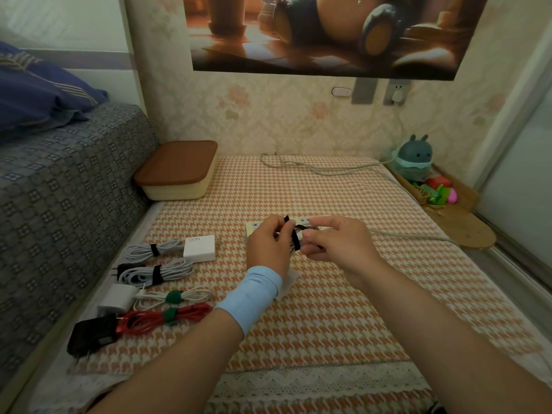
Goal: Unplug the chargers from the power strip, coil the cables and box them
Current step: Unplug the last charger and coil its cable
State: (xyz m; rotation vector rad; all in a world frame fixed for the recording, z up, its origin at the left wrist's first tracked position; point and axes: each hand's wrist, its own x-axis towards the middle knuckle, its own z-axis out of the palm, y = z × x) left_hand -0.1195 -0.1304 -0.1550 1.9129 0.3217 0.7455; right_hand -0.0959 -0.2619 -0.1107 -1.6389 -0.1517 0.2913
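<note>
Hands meet over the middle of the counter [328, 309], just above the power strip [252, 228]. Between them they hold a coiled cable [299, 245], pale and mostly hidden by fingers. The left hand [265, 243] is curled, pinching the upper end of a black strap [294, 237] that crosses the coil. The right hand [337, 243] is curled too, pinching the coil and the strap's lower part. Neither hand is free. A white piece [288, 282] shows below the left wrist, perhaps this cable's charger, though I cannot tell.

The coil seems to run side to side between the hands, with the strap wrapped across it. I judge the tie is being closed, not yet finished.

Four tied bundles already lie in a column to the left of the hands: the white GaN charger [199, 248], the black plug bundle [158, 271], the small white charger [118, 298] and the red cable [167, 319]. The box [179, 171] sits beyond them at the counter's far left corner, its brown lid on. It lies ahead and to the left of the hands, so the left hand is the nearer. The lid will likely have to come off before anything goes in.
</note>
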